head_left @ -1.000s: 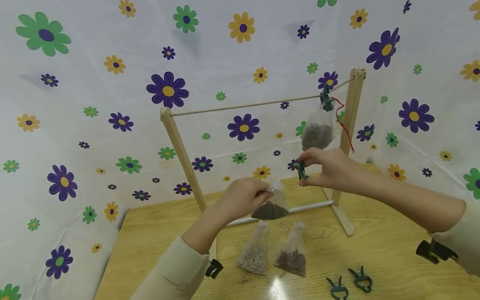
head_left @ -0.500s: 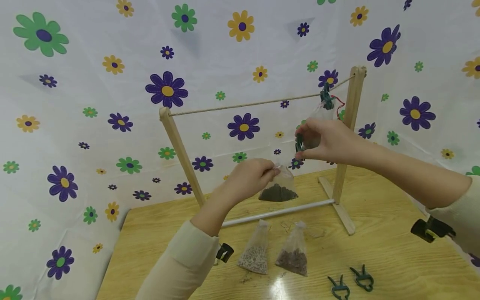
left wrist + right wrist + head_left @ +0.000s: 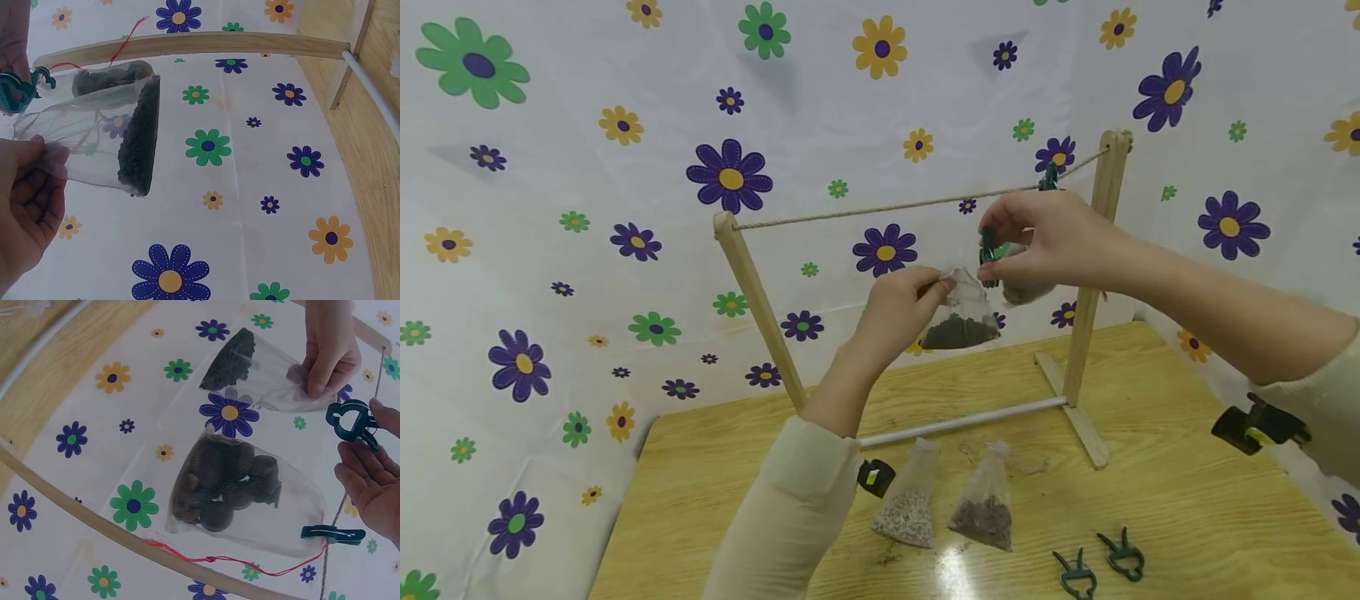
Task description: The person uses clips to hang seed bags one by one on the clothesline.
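Note:
My left hand [image 3: 898, 312] pinches the gathered top of a sheer drawstring bag [image 3: 961, 332], whose dark, small grains lie at the bottom. The bag hangs in the air below the rope [image 3: 880, 211]. Just to its right, my right hand [image 3: 1048, 237] holds a green plastic clip [image 3: 988, 254] between thumb and fingers, close to the bag's top. Behind that hand a second sheer bag [image 3: 228, 481] with larger brown, rounded pieces hangs from the rope by another green clip [image 3: 334, 535]. A red string [image 3: 212, 558] trails from it.
Wooden posts [image 3: 760, 308] hold the rope, with a white bar [image 3: 970, 420] low between them. On the wooden table [image 3: 715, 500] lie a bag of pale bits [image 3: 904, 518], a bag of brown bits [image 3: 983, 521] and two green clips [image 3: 1077, 577]. A flowered cloth surrounds the table.
Both hands have risen toward the rope, the left carrying the bag of dark grains and the right the clip. The right hand now covers much of the hanging bag in the head view.

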Motion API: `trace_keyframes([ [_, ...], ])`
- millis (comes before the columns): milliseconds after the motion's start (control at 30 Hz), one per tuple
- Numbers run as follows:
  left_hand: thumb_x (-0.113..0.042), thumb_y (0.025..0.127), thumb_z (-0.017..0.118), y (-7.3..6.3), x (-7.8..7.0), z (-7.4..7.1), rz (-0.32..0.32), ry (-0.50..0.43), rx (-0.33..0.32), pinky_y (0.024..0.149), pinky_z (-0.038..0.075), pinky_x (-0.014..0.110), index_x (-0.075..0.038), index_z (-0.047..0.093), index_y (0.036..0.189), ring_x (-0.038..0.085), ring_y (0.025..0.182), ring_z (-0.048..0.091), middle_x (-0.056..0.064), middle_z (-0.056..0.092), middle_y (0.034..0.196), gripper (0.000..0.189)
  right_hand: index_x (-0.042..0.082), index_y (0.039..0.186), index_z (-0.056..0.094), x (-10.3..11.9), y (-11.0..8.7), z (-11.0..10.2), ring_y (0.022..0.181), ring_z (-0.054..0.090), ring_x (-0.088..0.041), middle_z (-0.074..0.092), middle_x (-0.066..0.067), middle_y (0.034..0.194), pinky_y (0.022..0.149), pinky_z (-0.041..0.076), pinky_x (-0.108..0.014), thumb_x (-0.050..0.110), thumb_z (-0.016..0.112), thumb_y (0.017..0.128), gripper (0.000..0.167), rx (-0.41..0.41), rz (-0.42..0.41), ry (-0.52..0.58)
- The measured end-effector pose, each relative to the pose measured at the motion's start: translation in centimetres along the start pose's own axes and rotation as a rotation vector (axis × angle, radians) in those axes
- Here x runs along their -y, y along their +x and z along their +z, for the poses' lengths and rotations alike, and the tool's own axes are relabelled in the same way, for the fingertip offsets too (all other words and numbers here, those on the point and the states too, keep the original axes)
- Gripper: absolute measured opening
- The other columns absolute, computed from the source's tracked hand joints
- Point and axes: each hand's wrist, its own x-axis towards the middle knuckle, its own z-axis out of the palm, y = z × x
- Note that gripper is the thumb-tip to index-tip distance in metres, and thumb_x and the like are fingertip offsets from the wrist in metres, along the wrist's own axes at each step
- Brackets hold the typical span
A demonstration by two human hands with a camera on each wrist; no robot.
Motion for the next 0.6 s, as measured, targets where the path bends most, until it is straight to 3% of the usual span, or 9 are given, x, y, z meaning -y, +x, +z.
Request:
trace_keyframes([
  [367,-0.025,0.100,0.049,2.2,-1.1,0.1,-0.090,-0.031,-0.044,0.067,0.042,0.025,-0.006,0.069,0.094,0.016,0.076,0.053,0.006,0.065,0.087,0.028,0.002,0.112,0.055,1.1,1.4,-1.9,0.098,0.062,-0.026,0.065,-0.014,0.103,0.094,0.044,-0.044,0.021,0.074,0.083,0.039,-0.168,0.034,0.090],
  [600,-0.025,0.098,0.052,3.0,-1.5,0.4,-0.116,-0.044,-0.060,0.065,0.038,0.024,-0.007,0.070,0.098,0.015,0.076,0.050,0.004,0.063,0.087,0.026,0.003,0.108,0.056,1.2,2.6,-2.7,0.102,0.063,-0.024,0.066,-0.012,0.101,0.095,0.044,-0.040,0.021,0.073,0.083,0.036,-0.191,0.040,0.125],
])
